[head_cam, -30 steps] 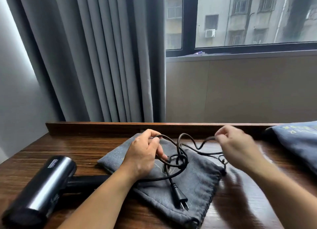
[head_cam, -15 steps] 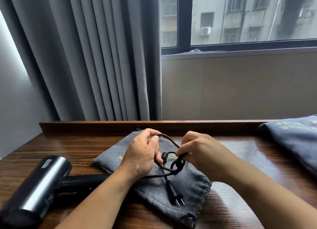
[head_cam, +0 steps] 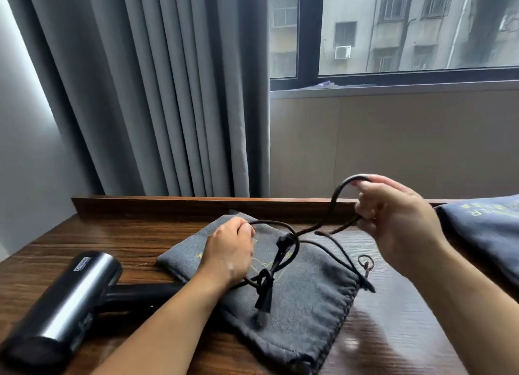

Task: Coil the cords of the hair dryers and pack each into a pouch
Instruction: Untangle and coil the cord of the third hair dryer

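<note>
Cord (head_cam: pixel 334 199) is black and loops above the gray pouch (head_cam: pixel 314 313) on the wooden table (head_cam: pixel 118 234); left hand (head_cam: pixel 229 252) curls its fingers around one part; right hand (head_cam: pixel 398 220), held higher, pinches a bend of it; its plug (head_cam: pixel 263 304) lies on the pouch; the hair dryer (head_cam: pixel 64 298) lies at the left.

Wooden table (head_cam: pixel 98 242) bearing black hair dryer (head_cam: pixel 64 304) at 8 o'clock, grey pouch (head_cam: pixel 309 304) at 6 o'clock, cord (head_cam: pixel 292 251) looped above it, gripped by left hand (head_cam: pixel 229 252) centrally and right hand (head_cam: pixel 398 220), higher, at 3 o'clock.
</note>
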`<state>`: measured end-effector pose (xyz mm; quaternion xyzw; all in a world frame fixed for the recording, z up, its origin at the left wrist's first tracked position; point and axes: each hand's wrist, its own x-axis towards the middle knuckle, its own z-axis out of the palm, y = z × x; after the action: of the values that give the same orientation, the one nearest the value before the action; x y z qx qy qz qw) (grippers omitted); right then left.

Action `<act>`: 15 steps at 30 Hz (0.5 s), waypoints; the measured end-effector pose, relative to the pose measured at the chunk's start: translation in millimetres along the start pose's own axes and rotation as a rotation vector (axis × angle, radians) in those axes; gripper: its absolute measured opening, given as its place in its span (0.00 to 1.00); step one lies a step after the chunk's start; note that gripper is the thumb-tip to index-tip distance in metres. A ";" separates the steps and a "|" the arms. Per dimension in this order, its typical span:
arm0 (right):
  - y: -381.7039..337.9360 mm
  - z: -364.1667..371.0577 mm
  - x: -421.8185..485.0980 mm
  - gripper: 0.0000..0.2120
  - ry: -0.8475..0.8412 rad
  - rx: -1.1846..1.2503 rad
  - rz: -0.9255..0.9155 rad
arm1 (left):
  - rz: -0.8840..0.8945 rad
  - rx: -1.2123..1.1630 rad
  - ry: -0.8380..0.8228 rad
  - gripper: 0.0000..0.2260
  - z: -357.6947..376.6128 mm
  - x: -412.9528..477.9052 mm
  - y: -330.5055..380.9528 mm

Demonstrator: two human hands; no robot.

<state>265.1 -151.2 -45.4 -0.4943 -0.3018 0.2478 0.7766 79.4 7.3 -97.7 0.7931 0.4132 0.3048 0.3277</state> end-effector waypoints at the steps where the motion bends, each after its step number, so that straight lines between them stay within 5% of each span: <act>1: 1.2 -5.3 1.1 0.05 0.031 -0.128 0.001 | -0.036 -0.128 -0.005 0.14 -0.1 0.1 0.1; 5: 5.9 -12.4 -2.7 0.15 0.002 -0.802 0.036 | -0.114 -0.523 -0.147 0.13 -0.6 -6.8 7.4; 8: -0.2 -7.6 -7.5 0.25 -0.075 -1.031 -0.001 | -0.107 -0.577 -0.188 0.12 -3.7 -12.1 11.2; 12: -8.6 13.3 -29.3 0.21 0.065 -1.111 -0.740 | -0.059 -0.483 -0.223 0.11 -1.0 -10.8 9.9; 15: 1.7 37.3 -44.1 0.10 -0.334 -1.110 -1.081 | -0.017 -0.503 -0.239 0.10 -2.8 -13.6 13.8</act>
<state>207.7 -157.7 -44.5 -0.5506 -0.6920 -0.2794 0.3741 77.2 -9.7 -88.3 0.7135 0.2898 0.2994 0.5633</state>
